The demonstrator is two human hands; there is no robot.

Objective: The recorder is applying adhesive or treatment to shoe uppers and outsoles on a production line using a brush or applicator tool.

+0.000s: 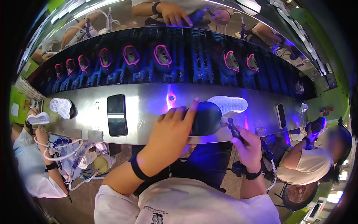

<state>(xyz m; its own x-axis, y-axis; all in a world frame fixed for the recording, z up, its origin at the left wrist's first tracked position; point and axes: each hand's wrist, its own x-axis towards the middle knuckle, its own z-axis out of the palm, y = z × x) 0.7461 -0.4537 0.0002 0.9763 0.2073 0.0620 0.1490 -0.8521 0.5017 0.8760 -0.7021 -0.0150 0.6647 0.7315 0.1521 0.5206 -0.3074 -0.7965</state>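
Observation:
My left hand (172, 128) grips a dark shoe upper (207, 117) on the steel bench (149, 100), the index finger stretched along its top. My right hand (248, 143) holds a small dark brush (234, 128) whose tip touches the shoe's right side. A white sole (228, 103) lies on the bench just behind the shoe. Both wrists wear dark bands.
A conveyor (194, 61) behind the bench carries several dark shoes with pink-lit openings. A phone (116, 114) lies left on the bench, another phone (281, 115) lies right. Seated people work at the left (35, 168) and right (313, 164). A fan (298, 194) stands on the floor.

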